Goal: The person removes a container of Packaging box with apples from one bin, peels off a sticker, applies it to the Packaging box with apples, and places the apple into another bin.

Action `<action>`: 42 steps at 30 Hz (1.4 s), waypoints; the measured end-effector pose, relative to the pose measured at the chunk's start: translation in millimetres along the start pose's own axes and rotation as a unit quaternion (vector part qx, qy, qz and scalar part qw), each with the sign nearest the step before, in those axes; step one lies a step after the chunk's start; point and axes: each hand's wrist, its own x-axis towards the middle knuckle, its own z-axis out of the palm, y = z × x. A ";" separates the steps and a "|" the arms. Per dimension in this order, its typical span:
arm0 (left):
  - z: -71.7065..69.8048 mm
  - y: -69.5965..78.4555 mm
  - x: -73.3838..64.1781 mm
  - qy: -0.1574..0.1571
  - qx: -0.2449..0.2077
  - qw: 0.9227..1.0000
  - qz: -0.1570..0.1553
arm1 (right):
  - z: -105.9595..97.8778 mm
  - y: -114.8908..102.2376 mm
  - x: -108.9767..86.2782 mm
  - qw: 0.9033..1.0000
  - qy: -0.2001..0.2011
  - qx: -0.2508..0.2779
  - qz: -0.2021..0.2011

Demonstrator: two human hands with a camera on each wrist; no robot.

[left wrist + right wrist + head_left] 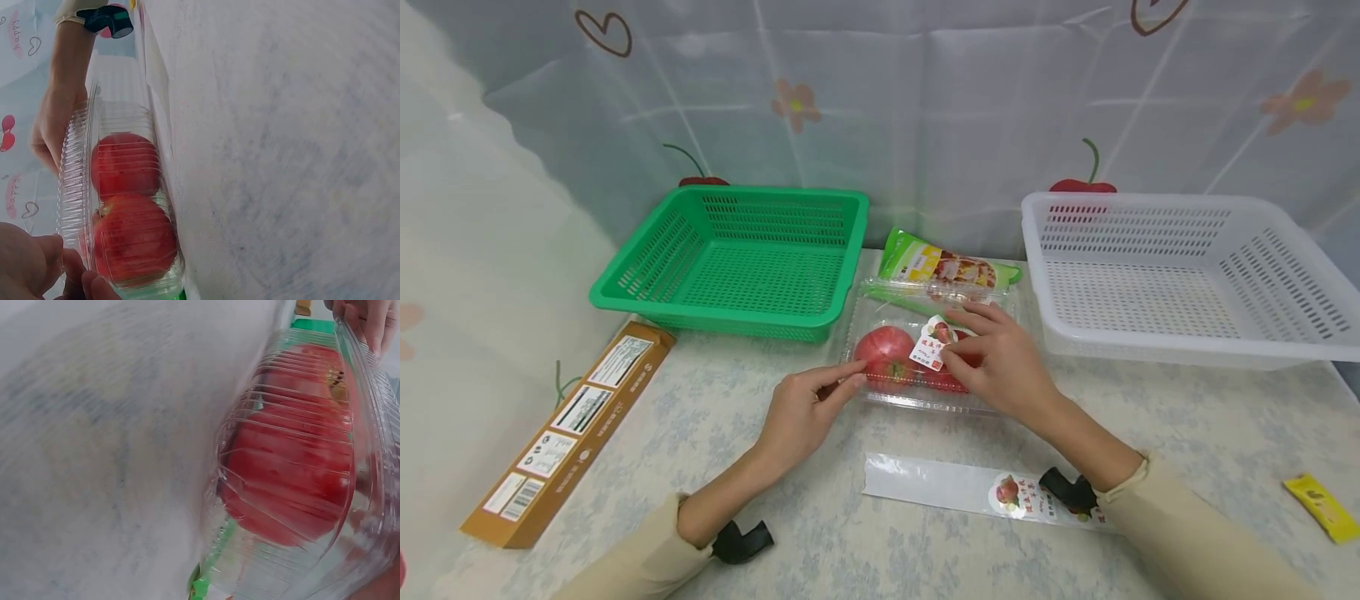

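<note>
A clear plastic clamshell box [880,312] with two red, apple-like fruits [886,346] inside lies on the table, its lid down. At the box's left front edge my left hand [801,408] holds the rim between thumb and fingers. My right hand [1000,358] is over the right half of the lid and pinches a white fruit-picture label [928,354] between thumb and finger. The label lies over the lid at an angle, partly covering the second fruit. In the left wrist view both fruits [134,240] show through the ribbed side wall.
Behind the box is a green and yellow food packet [951,271]. A green basket [752,317] stands back left, a white basket [1157,342] back right. A strip of labels [932,483] lies in front, partly under the right sleeve. A long brown carton [568,433] lies left, a yellow packet [1324,507] right.
</note>
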 end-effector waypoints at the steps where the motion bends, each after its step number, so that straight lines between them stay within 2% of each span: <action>1: 0.1 0.1 0.1 0.000 0.001 1.000 0.000 | 0.4 0.1 -0.4 1.000 0.007 -0.002 -0.004; 4: 0.3 0.4 0.3 0.003 0.007 1.000 0.004 | 0.4 0.4 -1.4 1.000 0.015 -0.009 -0.012; 6: 0.4 0.4 0.4 0.006 0.014 1.000 0.008 | -0.1 0.6 -2.0 1.000 0.003 -0.022 -0.007; 9: 0.5 0.0 0.4 0.011 0.024 1.000 0.012 | -1.5 0.3 -1.5 0.997 -0.048 -0.064 0.018; 14: 0.4 -0.5 0.5 0.019 0.039 0.999 0.012 | -3.4 -2.4 2.0 0.978 -0.142 -0.146 0.043; 17: 0.5 -1.0 0.4 0.021 0.041 0.999 0.010 | -3.7 -4.1 3.2 0.971 -0.165 -0.164 0.050; 20: 0.8 -1.5 0.4 0.019 0.039 0.999 0.009 | -3.3 -4.2 3.1 0.969 -0.173 -0.168 0.058; 24: 1.3 -2.1 0.1 0.017 0.039 0.999 0.009 | -1.1 -3.1 2.7 0.976 -0.147 -0.145 0.073; 30: 1.1 -0.9 0.0 0.017 0.040 0.999 0.008 | 1.5 -3.0 1.2 0.990 -0.075 -0.083 0.087; 34: 2.0 -0.8 0.5 0.018 0.040 0.999 0.013 | 4.0 -0.8 -2.5 0.997 0.001 -0.065 0.044; 37: 2.8 -1.3 0.5 0.018 0.040 0.999 0.012 | 5.5 1.5 -4.7 0.997 0.047 -0.066 -0.001; 40: 2.8 -1.4 0.2 0.019 0.041 0.999 0.010 | 6.3 2.4 -5.5 0.996 0.064 -0.066 -0.017; 42: 2.5 -1.3 0.0 0.019 0.040 0.999 0.010 | 6.1 2.2 -5.5 0.996 0.056 -0.070 -0.013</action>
